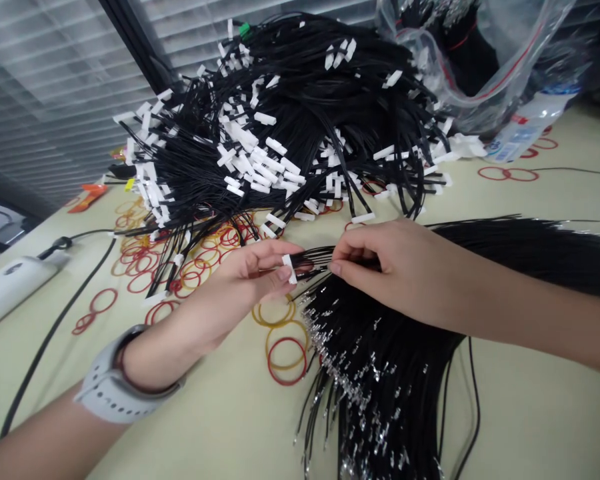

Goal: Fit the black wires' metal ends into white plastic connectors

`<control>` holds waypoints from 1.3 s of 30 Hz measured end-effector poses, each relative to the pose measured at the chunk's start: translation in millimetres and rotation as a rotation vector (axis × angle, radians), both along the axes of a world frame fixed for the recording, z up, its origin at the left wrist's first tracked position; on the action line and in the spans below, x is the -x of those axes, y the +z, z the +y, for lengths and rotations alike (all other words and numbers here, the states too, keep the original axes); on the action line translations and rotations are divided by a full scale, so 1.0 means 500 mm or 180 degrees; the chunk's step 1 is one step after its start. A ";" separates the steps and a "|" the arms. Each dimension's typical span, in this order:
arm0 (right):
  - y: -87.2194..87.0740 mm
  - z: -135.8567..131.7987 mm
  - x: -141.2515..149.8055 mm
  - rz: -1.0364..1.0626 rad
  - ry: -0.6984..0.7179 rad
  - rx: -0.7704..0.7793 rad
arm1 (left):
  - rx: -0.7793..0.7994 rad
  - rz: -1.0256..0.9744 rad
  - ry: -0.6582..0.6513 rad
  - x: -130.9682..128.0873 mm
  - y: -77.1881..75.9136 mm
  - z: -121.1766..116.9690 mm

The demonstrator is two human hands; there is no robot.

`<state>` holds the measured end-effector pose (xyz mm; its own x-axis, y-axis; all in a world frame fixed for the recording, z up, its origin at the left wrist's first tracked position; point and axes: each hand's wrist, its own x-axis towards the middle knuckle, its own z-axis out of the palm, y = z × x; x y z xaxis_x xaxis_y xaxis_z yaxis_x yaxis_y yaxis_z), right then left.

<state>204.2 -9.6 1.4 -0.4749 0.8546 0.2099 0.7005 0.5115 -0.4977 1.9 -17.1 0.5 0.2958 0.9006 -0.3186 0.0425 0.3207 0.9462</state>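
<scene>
Between the thumb and fingers of my left hand (253, 277) is a small white connector housing (289, 269), held near the middle of the view. Several thin black wires (314, 259) run from it to the right. My right hand (395, 267) pinches these wires a short way from the housing; its fingertips hide part of them. Just below both hands lies a thick bundle of loose black wires (405, 373) with bare silver metal terminals (353, 387) at their near ends. The bundle also stretches off to the right behind my right forearm.
Behind my hands is a big heap of black cables (300, 87) with white connectors. Red and yellow rubber bands (287, 361) are scattered on the table (220, 413). A clear plastic bag (460, 100) stands back right; a white power strip (17, 287) lies left with its black cord.
</scene>
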 end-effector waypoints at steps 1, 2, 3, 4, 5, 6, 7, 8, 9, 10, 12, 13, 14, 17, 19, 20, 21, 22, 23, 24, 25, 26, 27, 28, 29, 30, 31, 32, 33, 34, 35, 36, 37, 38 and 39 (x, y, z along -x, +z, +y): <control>-0.001 0.000 0.000 -0.0032 -0.0018 -0.0024 | 0.0020 -0.0026 0.0004 -0.001 0.001 0.000; -0.002 0.000 0.001 -0.0047 -0.0031 -0.0048 | 0.0033 -0.0058 0.0009 -0.003 0.003 0.000; -0.003 0.000 0.001 -0.0044 -0.0046 -0.0076 | 0.0041 -0.0084 0.0019 -0.004 0.004 -0.001; -0.003 -0.001 0.001 -0.0041 -0.0062 -0.0103 | 0.0051 -0.0097 0.0024 -0.005 0.006 -0.001; -0.004 -0.001 0.002 -0.0045 -0.0073 -0.0126 | 0.0056 -0.0094 0.0038 -0.006 0.007 -0.001; -0.004 -0.002 0.002 -0.0052 -0.0084 -0.0151 | 0.0061 -0.0079 0.0046 -0.006 0.008 -0.001; -0.004 -0.002 0.002 -0.0067 -0.0087 -0.0168 | 0.0067 -0.0052 0.0052 -0.007 0.008 -0.001; -0.004 -0.003 0.002 -0.0082 -0.0077 -0.0179 | 0.0076 -0.0030 0.0058 -0.008 0.008 -0.001; -0.004 -0.004 0.002 -0.0093 -0.0060 -0.0177 | 0.0081 -0.0023 0.0064 -0.009 0.008 -0.001; -0.003 -0.004 0.002 -0.0095 -0.0037 -0.0169 | 0.0084 -0.0035 0.0063 -0.010 0.008 -0.001; -0.003 -0.004 0.002 -0.0084 -0.0007 -0.0142 | 0.0101 -0.0071 0.0067 -0.011 0.008 -0.001; -0.003 -0.004 0.003 -0.0082 0.0000 -0.0134 | 0.0111 -0.0085 0.0075 -0.011 0.008 -0.001; -0.003 -0.004 0.003 -0.0084 -0.0002 -0.0134 | 0.0116 -0.0097 0.0074 -0.011 0.008 -0.002; -0.005 -0.003 0.003 -0.0095 -0.0026 -0.0158 | 0.0134 -0.0131 0.0089 -0.008 0.008 -0.004; -0.006 -0.002 0.003 -0.0069 -0.0045 -0.0130 | 0.0152 -0.0140 0.0103 -0.007 0.007 -0.004; -0.006 -0.001 0.003 -0.0044 -0.0048 -0.0091 | 0.0161 -0.0135 0.0110 -0.007 0.007 -0.004; -0.006 -0.001 0.004 -0.0019 -0.0052 -0.0036 | 0.0167 -0.0125 0.0117 -0.007 0.006 -0.003; -0.006 0.000 0.004 0.0000 -0.0050 0.0029 | 0.0166 -0.0112 0.0120 -0.007 0.006 -0.003; -0.006 0.001 0.004 0.0019 -0.0045 0.0079 | 0.0168 -0.0099 0.0119 -0.008 0.006 -0.002; -0.005 0.002 0.004 0.0028 -0.0036 0.0110 | 0.0162 -0.0093 0.0116 -0.009 0.006 -0.001; -0.005 0.003 0.004 0.0027 -0.0036 0.0120 | 0.0157 -0.0091 0.0106 -0.009 0.006 -0.001; -0.004 0.004 0.004 0.0018 -0.0047 0.0114 | 0.0154 -0.0083 0.0102 -0.010 0.007 0.000; -0.003 0.004 0.003 0.0010 -0.0053 0.0092 | 0.0151 -0.0075 0.0098 -0.010 0.007 0.000; -0.003 0.005 0.003 0.0010 -0.0048 0.0065 | 0.0152 -0.0070 0.0090 -0.011 0.007 0.000; -0.002 0.005 0.002 0.0013 -0.0033 0.0048 | 0.0157 -0.0067 0.0083 -0.011 0.007 0.000; -0.002 0.005 0.001 0.0022 -0.0010 0.0043 | 0.0161 -0.0068 0.0077 -0.012 0.007 0.000; -0.002 0.005 0.001 0.0030 0.0018 0.0048 | 0.0166 -0.0076 0.0074 -0.012 0.007 -0.001; -0.001 0.005 0.000 0.0027 0.0044 0.0064 | 0.0163 -0.0095 0.0068 -0.012 0.007 -0.001; -0.001 0.005 0.000 0.0010 0.0055 0.0092 | 0.0160 -0.0115 0.0060 -0.012 0.007 -0.002; -0.001 0.005 0.000 -0.0008 0.0059 0.0120 | 0.0159 -0.0136 0.0046 -0.012 0.007 -0.003; -0.001 0.005 0.001 -0.0024 0.0063 0.0144 | 0.0160 -0.0160 0.0023 -0.012 0.006 -0.003; -0.001 0.005 0.001 -0.0027 0.0066 0.0154 | 0.0161 -0.0186 0.0003 -0.012 0.005 -0.004; -0.001 0.005 0.002 -0.0023 0.0073 0.0163 | 0.0161 -0.0204 -0.0008 -0.012 0.004 -0.004; -0.001 0.005 0.002 -0.0012 0.0082 0.0177 | 0.0157 -0.0220 -0.0010 -0.012 0.002 -0.005; -0.001 0.004 0.003 0.0004 0.0091 0.0194 | 0.0147 -0.0233 0.0004 -0.013 0.001 -0.006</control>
<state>202.8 -7.3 1.0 -0.4991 0.8519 0.1585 0.6854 0.5000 -0.5293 8.5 -20.1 1.1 0.3186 0.8859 -0.3372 -0.0269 0.3640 0.9310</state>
